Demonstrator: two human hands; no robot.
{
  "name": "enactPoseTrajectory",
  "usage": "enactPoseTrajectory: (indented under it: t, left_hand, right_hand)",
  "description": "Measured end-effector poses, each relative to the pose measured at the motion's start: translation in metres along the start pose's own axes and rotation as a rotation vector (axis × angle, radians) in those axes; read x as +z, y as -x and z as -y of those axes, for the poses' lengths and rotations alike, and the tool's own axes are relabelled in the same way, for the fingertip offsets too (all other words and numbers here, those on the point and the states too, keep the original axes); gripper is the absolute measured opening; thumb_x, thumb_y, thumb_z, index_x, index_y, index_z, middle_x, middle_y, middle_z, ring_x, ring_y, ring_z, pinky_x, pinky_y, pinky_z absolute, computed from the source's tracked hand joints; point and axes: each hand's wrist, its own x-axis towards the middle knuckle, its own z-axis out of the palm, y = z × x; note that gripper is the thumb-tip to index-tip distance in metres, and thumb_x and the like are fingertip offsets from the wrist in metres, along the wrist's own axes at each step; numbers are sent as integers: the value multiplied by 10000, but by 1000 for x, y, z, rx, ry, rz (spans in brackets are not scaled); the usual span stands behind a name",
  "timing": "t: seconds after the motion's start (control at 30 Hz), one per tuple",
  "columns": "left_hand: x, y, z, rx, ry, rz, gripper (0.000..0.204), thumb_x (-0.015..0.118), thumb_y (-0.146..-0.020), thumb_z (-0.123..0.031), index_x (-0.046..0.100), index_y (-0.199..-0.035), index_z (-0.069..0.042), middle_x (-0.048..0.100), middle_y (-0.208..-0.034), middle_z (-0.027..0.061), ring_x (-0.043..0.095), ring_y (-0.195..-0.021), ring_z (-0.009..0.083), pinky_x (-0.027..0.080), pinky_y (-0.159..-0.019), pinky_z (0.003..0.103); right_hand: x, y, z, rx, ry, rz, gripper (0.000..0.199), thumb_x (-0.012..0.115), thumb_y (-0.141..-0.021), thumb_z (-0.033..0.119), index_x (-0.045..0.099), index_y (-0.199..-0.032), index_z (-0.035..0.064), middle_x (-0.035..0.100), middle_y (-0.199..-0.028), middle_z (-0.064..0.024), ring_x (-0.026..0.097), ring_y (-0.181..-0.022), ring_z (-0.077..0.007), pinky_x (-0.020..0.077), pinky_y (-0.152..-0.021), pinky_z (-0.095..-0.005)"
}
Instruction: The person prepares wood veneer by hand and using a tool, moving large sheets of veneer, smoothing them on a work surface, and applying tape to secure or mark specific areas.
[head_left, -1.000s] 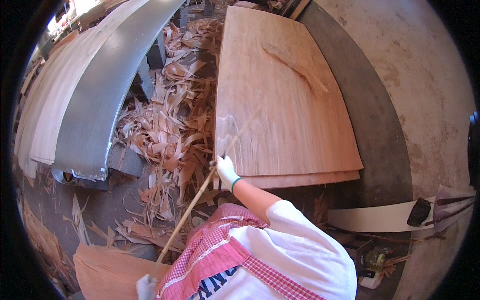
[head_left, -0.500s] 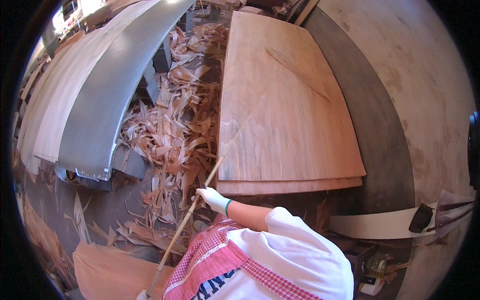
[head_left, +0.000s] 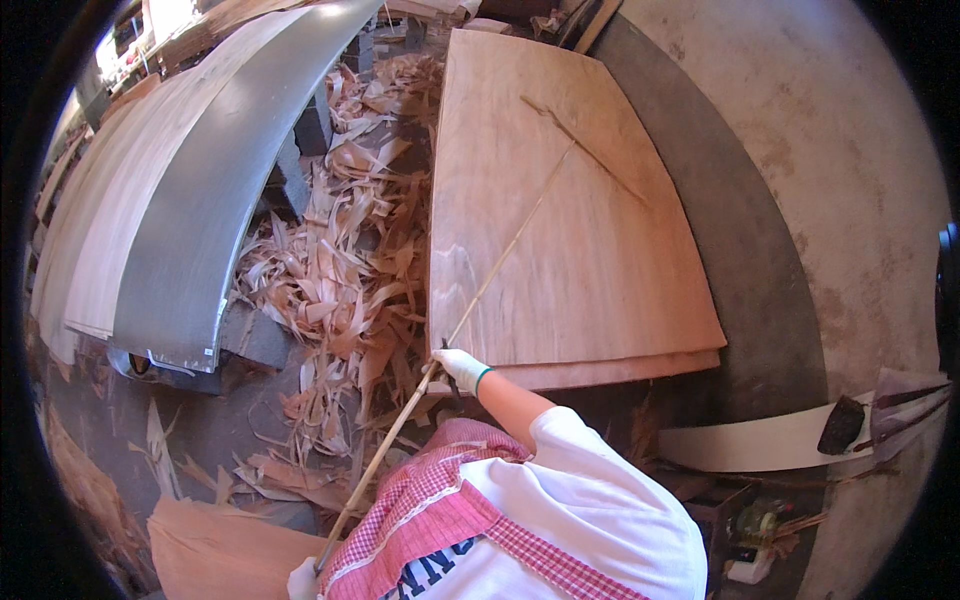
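A long thin wooden pole runs slantwise from the lower left up across a stack of reddish wood veneer sheets. At its far end, a thin dark crosspiece lies at an angle over the top sheet. My right hand, in a white glove with a green cuff, is closed round the pole's middle near the stack's front left corner. A small dark thing shows beside those fingers, too small to name. My left hand, also white-gloved, is closed on the pole's lower end at the bottom edge, partly hidden by my apron.
Curled veneer scraps heap on the floor left of the stack. Farther left, a grey sheet overlies pale sheets, with grey blocks beside it. A loose veneer sheet lies at lower left. A white board stands at right.
My right hand has moved forward and slightly right along with the pole. The pole's far part and crosspiece, blurred before, now show sharply over the veneer stack. The view has shifted slightly.
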Motion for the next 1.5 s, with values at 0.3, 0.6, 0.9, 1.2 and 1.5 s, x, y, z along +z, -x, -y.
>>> enactPoseTrajectory:
  t: [0.3, 0.6, 0.9, 1.2, 1.5]
  left_hand:
    - [23, -17, -29, 403, -1172, -240, 199, 642, -825, -202, 637, -899, -18, 657, -785, 178, 648, -766, 361, 493, -671, 416]
    - [86, -109, 19, 275, -267, 331, 236, 634, -868, -228, 639, -949, -7, 660, -808, 145, 637, -721, 188, 491, -662, 338]
    - [-27, -51, 77, 198, -129, -40, 203, 577, -902, -195, 624, -929, 1, 616, -805, 98, 576, -719, 156, 478, -663, 313]
    - [-114, 21, 39, 420, -1310, -407, 354, 567, -914, -243, 584, -1162, 10, 667, -989, 190, 637, -914, 307, 495, -824, 377]
    - [-34, -47, -4, 505, -1131, -346, 243, 653, -824, -293, 670, -985, -112, 658, -852, 205, 658, -801, 348, 510, -685, 418]
  right_hand:
    - [20, -19, 20, -185, -115, -198, 272, 478, -945, 272, 554, -911, 12, 660, -729, -113, 506, -410, -192, 408, -368, -336]
    - [134, -41, 107, -698, 226, -181, 331, 582, -906, 310, 531, -1024, 5, 626, -869, -207, 608, -810, -355, 480, -742, -432]
    - [154, -2, 39, -500, 104, -37, 303, 554, -939, 305, 544, -1036, 18, 610, -898, -60, 568, -740, -148, 473, -601, -317]
    - [75, 32, -21, -83, -65, 23, 272, 460, -965, 267, 565, -960, 16, 681, -802, -104, 562, -527, -166, 416, -407, -295]
    - [29, -11, 16, -250, -69, -332, 272, 491, -949, 260, 549, -1025, 5, 650, -816, -111, 594, -630, -207, 488, -557, -359]
